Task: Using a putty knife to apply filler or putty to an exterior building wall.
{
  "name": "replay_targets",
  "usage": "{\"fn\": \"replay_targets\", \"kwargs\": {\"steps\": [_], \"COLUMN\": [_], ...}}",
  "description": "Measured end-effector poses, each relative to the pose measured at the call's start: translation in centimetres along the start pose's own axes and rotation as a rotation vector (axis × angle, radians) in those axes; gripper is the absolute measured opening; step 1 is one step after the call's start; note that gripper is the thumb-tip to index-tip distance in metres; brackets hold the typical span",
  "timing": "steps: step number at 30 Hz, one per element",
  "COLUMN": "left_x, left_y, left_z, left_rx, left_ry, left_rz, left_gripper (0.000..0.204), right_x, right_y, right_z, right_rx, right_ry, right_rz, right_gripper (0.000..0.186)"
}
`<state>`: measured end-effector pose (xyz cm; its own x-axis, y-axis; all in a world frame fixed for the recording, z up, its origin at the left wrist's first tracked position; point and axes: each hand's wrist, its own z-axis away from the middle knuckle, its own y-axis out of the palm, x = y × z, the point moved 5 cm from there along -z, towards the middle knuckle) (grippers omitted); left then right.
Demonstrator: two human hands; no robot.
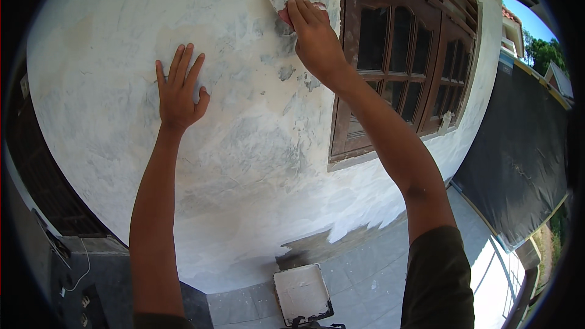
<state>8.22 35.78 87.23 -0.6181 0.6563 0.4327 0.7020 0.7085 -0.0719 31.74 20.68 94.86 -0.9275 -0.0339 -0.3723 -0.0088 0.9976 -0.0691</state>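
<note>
Against the whitish wall [237, 140], my left hand [180, 88] lies flat with its fingers spread and holds nothing. My right hand [317, 39] is higher up, close to the window's left edge. Its fingers are closed over a thin flat red-and-whitish piece [277, 3], pressed to the wall. A pale corner pokes out left of the fingers, and dark red shows beside them; whether it is a scraper or sandpaper I cannot tell. Grey smears and rough patches cover the wall around both hands.
A brown wooden window [396, 67] with dark panes is set in the wall at right. Below, a tray [303, 292] with whitish material stands on grey tiles [365, 274]. Black sheeting [518, 152] hangs at far right. A white cable [85, 265] lies at lower left.
</note>
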Motion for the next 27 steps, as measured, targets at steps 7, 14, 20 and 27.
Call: {"fn": "replay_targets", "kwargs": {"steps": [7, 14, 20, 27], "left_x": [-0.2, 0.7, -0.4, 0.2], "left_y": [0.1, -0.2, 0.3, -0.2], "left_z": [-0.1, 1.1, -0.5, 0.4], "left_rx": [0.013, 0.007, -0.004, 0.008], "left_ry": [-0.002, -0.009, 0.013, -0.013], "left_rz": [0.001, -0.021, 0.007, 0.007], "left_gripper": [0.071, 0.071, 0.071, 0.071], "right_x": [3.1, 6.2, -0.5, 8.5], "right_y": [4.8, -2.5, 1.4, 1.9], "right_z": [8.1, 6.5, -0.2, 10.6], "right_rx": [0.162, 0.235, 0.016, 0.279], "right_ry": [-0.056, 0.166, 0.046, 0.052], "right_rz": [0.193, -0.227, 0.146, -0.010], "right_gripper": [0.057, 0.040, 0.044, 0.050]}}
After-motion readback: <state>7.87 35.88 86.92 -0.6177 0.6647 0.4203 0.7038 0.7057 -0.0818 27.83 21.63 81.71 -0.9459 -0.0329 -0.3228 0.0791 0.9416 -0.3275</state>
